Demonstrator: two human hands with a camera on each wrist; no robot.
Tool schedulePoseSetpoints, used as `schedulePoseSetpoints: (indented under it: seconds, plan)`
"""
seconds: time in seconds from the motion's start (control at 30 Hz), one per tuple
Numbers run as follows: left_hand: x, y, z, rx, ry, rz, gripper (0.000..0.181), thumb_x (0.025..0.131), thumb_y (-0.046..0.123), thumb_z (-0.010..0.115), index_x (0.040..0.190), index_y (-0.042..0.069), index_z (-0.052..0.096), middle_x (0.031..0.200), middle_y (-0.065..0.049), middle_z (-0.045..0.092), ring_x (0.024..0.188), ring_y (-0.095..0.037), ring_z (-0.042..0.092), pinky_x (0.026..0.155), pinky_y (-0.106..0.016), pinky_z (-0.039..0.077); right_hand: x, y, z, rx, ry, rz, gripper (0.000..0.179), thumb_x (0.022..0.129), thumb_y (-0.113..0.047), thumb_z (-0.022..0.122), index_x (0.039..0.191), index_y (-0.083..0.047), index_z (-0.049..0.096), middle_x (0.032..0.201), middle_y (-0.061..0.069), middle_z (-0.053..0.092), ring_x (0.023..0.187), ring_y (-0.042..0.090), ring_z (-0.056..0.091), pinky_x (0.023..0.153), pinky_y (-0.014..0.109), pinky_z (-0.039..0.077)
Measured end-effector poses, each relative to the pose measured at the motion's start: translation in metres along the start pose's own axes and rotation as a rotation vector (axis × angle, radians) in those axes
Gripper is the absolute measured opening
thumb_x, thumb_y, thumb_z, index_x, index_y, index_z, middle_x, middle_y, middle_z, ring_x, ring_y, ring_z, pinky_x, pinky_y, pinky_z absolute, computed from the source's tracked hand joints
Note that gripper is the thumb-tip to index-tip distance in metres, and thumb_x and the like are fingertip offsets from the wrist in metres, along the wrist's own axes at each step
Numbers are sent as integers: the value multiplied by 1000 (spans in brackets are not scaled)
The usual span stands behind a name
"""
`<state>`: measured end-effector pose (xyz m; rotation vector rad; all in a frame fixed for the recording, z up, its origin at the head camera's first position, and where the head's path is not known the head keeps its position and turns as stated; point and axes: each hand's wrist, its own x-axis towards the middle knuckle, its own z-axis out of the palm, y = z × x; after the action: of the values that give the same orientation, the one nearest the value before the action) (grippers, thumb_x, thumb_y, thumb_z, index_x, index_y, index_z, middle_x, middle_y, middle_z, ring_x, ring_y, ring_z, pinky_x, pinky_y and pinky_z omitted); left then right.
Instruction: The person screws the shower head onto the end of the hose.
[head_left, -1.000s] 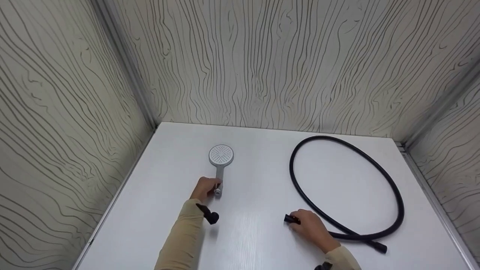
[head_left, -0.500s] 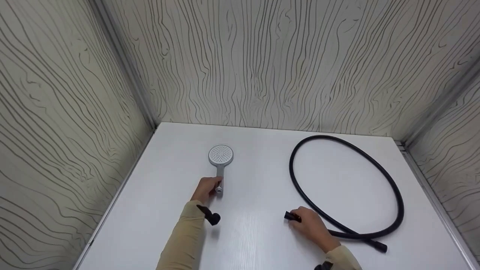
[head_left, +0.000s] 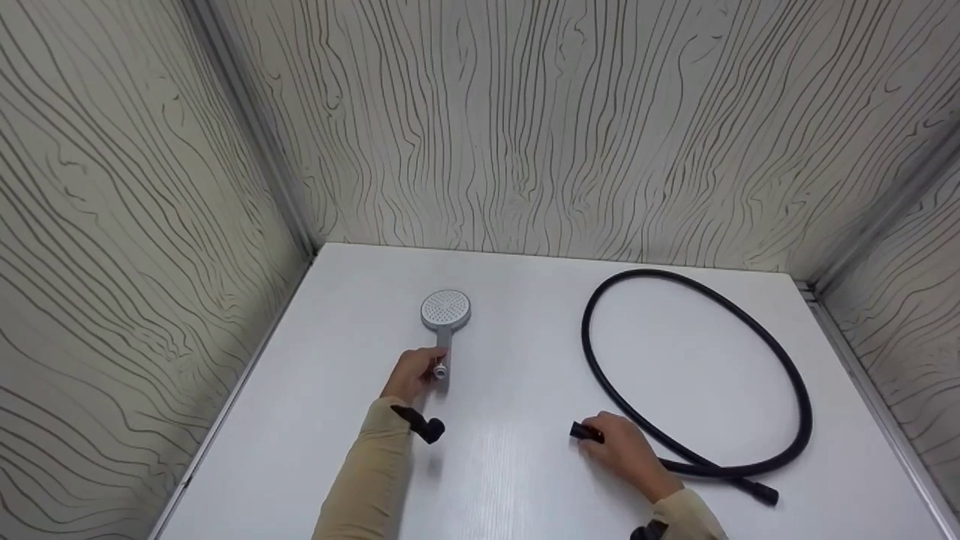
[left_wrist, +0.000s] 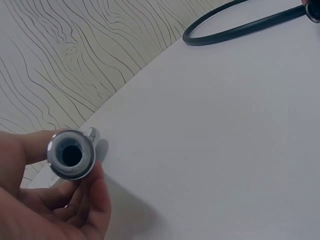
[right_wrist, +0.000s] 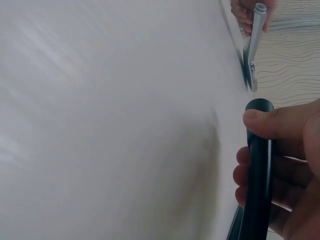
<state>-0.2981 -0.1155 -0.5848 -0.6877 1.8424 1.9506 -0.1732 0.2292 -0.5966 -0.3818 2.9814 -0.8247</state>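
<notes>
A grey shower head [head_left: 445,308] with a pale perforated face points away from me, its handle gripped low down by my left hand [head_left: 412,370]. The handle's hollow threaded end [left_wrist: 72,155] faces the left wrist camera, between thumb and fingers. In the right wrist view the handle is tilted, its open end raised. My right hand [head_left: 621,454] pinches one end of a black shower hose [right_wrist: 259,165], thumb near the tip and fingers curled beneath. The rest of the hose loops across the right of the table; its other end [head_left: 765,493] lies near the right forearm.
Both hands work over a white table [head_left: 510,337]. Wood-grain patterned panels [head_left: 487,127] rise along its back and sides, with grey metal strips [head_left: 251,124] in the corners. The hose crosses over itself at the front right.
My left hand has tilted the shower head, raising its handle end and shifting it slightly away from me. The right hand keeps its hold on the hose, almost unmoved.
</notes>
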Motion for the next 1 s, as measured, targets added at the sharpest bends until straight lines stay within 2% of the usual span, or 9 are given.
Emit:
schedulePoseSetpoints:
  seconds: [0.2,0.5,0.77,1.0]
  plan:
    - [-5,4,4,-61,15,-29,26,92,18,63,108,-2,60,82,-3,56,75,-14,55,69,-24,50,1,0,-3,6,-6,-10,14,80,-11,76,93,-10,72,80,-4,61,70,6,50,60,21,42]
    - [-11,5,7,-136,10,-37,31,91,13,62,115,-7,58,83,-5,57,73,-13,55,64,-21,52,0,0,-3,9,19,-21,17,79,-11,76,96,-8,73,81,-3,63,71,8,54,61,21,44]
    - [-17,9,13,-209,-19,-33,30,91,9,61,116,-8,58,80,-5,58,71,-13,54,62,-22,51,0,1,-6,45,5,-1,16,80,-12,76,96,-10,73,83,-2,64,74,9,55,63,23,45]
    - [-23,16,16,-267,-37,-19,28,91,7,63,114,-8,59,88,-8,61,82,-16,58,65,-22,53,2,1,-7,34,23,-12,16,80,-11,76,96,-9,73,82,-2,64,73,8,55,62,23,45]
